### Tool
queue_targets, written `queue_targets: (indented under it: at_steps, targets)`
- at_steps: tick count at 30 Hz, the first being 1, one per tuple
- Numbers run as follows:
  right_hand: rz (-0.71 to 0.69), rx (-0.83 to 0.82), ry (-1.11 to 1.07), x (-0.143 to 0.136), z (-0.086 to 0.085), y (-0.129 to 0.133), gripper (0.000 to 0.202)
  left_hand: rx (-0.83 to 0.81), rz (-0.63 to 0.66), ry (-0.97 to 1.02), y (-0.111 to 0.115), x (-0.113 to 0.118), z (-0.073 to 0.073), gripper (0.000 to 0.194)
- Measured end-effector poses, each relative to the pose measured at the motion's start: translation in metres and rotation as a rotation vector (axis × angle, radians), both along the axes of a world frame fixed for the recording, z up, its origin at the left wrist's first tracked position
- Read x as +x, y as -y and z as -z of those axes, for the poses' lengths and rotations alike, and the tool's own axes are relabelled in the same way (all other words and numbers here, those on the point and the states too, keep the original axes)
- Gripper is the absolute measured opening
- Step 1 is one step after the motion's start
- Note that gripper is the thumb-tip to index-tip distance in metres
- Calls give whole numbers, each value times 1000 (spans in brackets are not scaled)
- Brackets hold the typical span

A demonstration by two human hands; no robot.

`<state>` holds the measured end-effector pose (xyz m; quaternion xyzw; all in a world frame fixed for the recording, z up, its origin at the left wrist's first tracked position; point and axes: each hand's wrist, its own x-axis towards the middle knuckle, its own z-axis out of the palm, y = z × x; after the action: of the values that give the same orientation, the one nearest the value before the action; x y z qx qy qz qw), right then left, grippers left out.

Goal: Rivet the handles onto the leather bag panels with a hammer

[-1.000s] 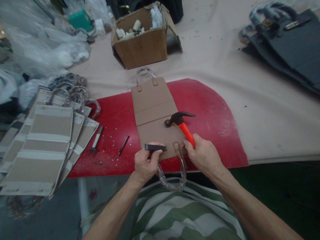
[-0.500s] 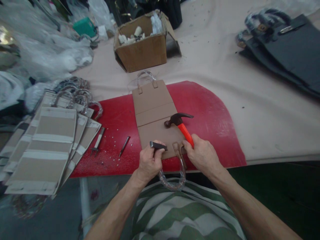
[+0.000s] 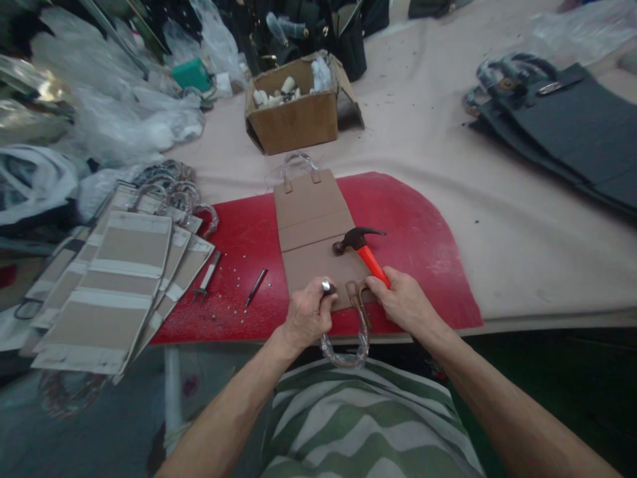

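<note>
A tan bag panel [image 3: 318, 222] lies flat on a red board, with plastic-wrapped handles at both ends. My left hand [image 3: 309, 312] is closed round a short metal punch [image 3: 328, 288], its shiny end facing up, over the panel's near part. In my right hand [image 3: 405, 300] is a claw hammer [image 3: 359, 242] with an orange handle; its dark head hovers over the panel. My right fingertips are by the base of the near handle [image 3: 346, 358], which hangs over the board's edge. The punch's lower tip is hidden.
Left on the red board [image 3: 413, 245] lie a thin punch [image 3: 255, 287], a pronged tool [image 3: 206, 277] and white bits. Stacked bag panels [image 3: 114, 285] with wrapped handles overlap its left end. Behind stands a cardboard box [image 3: 296, 123]; dark bag pieces [image 3: 562, 126] lie far right.
The punch in my left hand has tipped more upright, showing its end. The hammer stays held at nearly the same place over the panel. The whole view has shifted slightly.
</note>
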<state>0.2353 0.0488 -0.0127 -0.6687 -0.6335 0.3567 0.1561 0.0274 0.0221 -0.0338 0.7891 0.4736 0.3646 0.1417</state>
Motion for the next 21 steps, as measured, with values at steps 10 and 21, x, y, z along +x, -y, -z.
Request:
queue_targets:
  at_steps: [10,21]
  targets:
    - [-85,353,-79,23,-98,32,32,-17,8,-23,3,1,-1,14]
    - [-254,598,220,30,-134,58,27,51,-12,4,3,4,1,14]
